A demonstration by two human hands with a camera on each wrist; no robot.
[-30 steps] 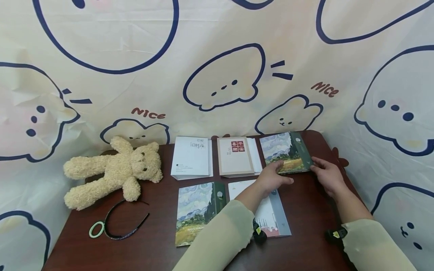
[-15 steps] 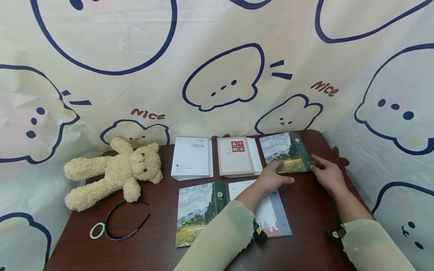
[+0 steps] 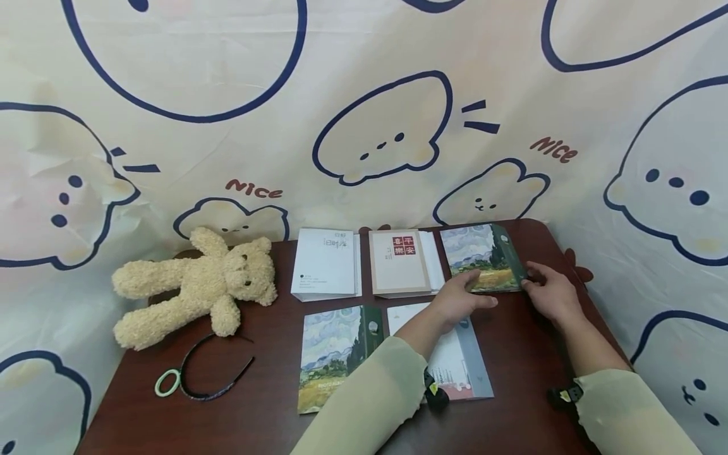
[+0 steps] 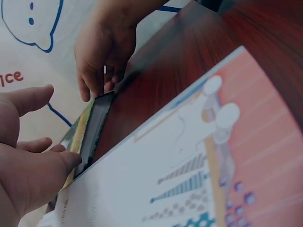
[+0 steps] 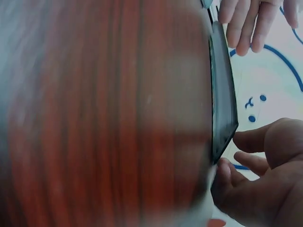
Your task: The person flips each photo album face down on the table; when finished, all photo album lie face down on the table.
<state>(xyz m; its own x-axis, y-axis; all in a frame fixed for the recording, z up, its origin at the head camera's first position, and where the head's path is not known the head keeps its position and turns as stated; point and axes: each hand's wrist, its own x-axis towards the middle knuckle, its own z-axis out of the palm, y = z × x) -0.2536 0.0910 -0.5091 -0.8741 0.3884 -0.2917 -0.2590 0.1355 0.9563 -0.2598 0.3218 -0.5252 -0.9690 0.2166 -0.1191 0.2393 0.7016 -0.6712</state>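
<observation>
A photo album [image 3: 474,256] with a painted landscape cover and dark green spine lies at the table's back right. My left hand [image 3: 459,300] reaches over its near left corner, fingers extended; in the left wrist view the thumb touches the album's near edge [image 4: 92,135]. At the right side, my right hand [image 3: 550,294] holds the near right corner between thumb and fingers, as the right wrist view shows around the dark album edge [image 5: 223,90]. A matching album [image 3: 330,354] lies nearer, partly behind the left sleeve. Beside it, a white and blue album [image 3: 474,354] is partly covered by the forearm.
A white album [image 3: 324,265] and a beige album with red squares [image 3: 400,265] stand in the back row. On the left lie a cream teddy bear [image 3: 199,284], a black headband [image 3: 196,397] and a pale green ring [image 3: 157,387]. A patterned cloth [image 3: 364,139] hangs behind the table [image 3: 250,430].
The head view has shifted slightly. Both hands stay at the back right album, and the album keeps its place in the row.
</observation>
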